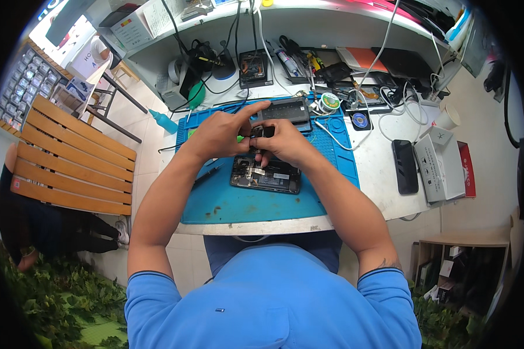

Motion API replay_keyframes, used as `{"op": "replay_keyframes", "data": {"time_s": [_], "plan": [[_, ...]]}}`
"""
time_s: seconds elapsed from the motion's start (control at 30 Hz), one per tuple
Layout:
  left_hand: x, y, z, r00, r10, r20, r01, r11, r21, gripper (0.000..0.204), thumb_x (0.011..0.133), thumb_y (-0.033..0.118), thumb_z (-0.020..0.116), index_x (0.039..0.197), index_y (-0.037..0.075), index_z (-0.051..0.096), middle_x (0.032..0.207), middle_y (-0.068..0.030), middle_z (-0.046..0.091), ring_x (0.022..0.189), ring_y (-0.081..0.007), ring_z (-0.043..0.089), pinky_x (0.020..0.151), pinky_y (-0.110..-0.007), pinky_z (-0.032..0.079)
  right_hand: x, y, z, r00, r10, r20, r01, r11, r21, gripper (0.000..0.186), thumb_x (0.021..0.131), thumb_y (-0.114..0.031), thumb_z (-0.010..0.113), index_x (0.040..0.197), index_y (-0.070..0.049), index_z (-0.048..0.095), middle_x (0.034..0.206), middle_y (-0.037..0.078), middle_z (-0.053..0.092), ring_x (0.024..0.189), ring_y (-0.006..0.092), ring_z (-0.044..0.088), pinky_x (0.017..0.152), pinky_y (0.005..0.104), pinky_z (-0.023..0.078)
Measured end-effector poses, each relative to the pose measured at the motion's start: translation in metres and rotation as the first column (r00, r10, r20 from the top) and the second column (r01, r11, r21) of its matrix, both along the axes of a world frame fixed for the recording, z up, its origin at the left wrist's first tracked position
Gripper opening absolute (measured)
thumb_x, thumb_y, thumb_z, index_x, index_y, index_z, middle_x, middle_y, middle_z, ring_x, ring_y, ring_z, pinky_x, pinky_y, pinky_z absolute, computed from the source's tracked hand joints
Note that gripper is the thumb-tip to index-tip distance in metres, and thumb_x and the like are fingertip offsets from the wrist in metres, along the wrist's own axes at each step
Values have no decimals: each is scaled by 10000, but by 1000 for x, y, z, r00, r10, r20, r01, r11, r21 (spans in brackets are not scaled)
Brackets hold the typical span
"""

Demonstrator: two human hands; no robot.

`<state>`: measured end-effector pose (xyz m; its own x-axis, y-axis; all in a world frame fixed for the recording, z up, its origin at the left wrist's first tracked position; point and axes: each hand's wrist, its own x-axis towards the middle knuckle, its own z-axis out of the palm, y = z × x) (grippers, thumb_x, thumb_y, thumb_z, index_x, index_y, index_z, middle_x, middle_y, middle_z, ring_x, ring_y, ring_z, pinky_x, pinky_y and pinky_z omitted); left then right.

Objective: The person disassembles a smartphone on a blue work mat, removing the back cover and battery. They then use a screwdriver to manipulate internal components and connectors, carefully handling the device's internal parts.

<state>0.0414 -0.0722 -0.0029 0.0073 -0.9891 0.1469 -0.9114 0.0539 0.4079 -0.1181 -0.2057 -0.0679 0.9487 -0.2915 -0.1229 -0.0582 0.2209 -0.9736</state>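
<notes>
Over the middle of the blue work mat [250, 212], my left hand [222, 135] and my right hand [286, 144] meet with their fingertips together. Between them they pinch a small dark part [267, 131]; its kind is mostly hidden by the fingers. My left index finger points out above it. Just below the hands lies an opened phone [273, 179], its battery and inner parts showing. Behind my fingers rests a dark flat phone-sized panel [288, 110]. A bit of bright green shows by my left thumb, too small to name. Dark tweezers [208, 174] appear to lie left of the opened phone.
Solder spool [329, 102], cables and tools crowd the bench's back. To the right are a black phone [404, 167] and an open white box [439, 166]. A teal bottle [163, 121] and green air blower [197, 95] stand left. Another person sits beyond the slatted wooden chair [75, 163].
</notes>
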Motion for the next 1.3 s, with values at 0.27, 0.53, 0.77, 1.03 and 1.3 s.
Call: {"op": "replay_keyframes", "data": {"time_s": [0.27,0.53,0.77,1.03,1.3], "plan": [[-1,0,-4,1000,-9,26,10,1000,-14,1041,721,-21,765,1663,260,420,900,-73,786,837,-293,790,797,-405,640,-1,2,4,1000,-20,7,20,998,51,501,918,-12,699,1357,183,553,864,205,748,682,225,768,586,328,646],[3,4,-5,993,-22,-119,14,998,-63,995,747,-35,756,1653,224,435,846,-63,739,774,-213,751,795,-356,629,-4,2,9,1000,-12,-15,13,996,85,453,954,-39,737,1351,130,599,984,157,742,749,191,749,599,312,641],[12,13,5,941,92,-326,-127,988,-88,904,800,-29,755,1633,159,459,852,-47,710,775,-122,698,804,-292,599,-9,-15,6,986,-164,7,163,984,67,536,924,-48,762,1410,94,584,969,150,741,693,193,722,541,326,610],[26,11,-5,931,147,-334,-184,979,-84,891,811,-17,754,1633,171,464,875,-52,719,781,-132,702,815,-299,608,-20,-41,28,904,-418,86,413,908,67,539,923,-46,760,1415,84,584,992,138,760,676,160,710,491,271,568],[8,-23,-18,964,146,-221,-145,989,20,874,774,55,779,1591,217,513,939,-52,754,810,-226,722,813,-368,605,-21,-53,17,910,-411,49,412,911,-23,533,936,-48,760,1428,55,584,978,132,753,675,148,706,487,263,565]]}}
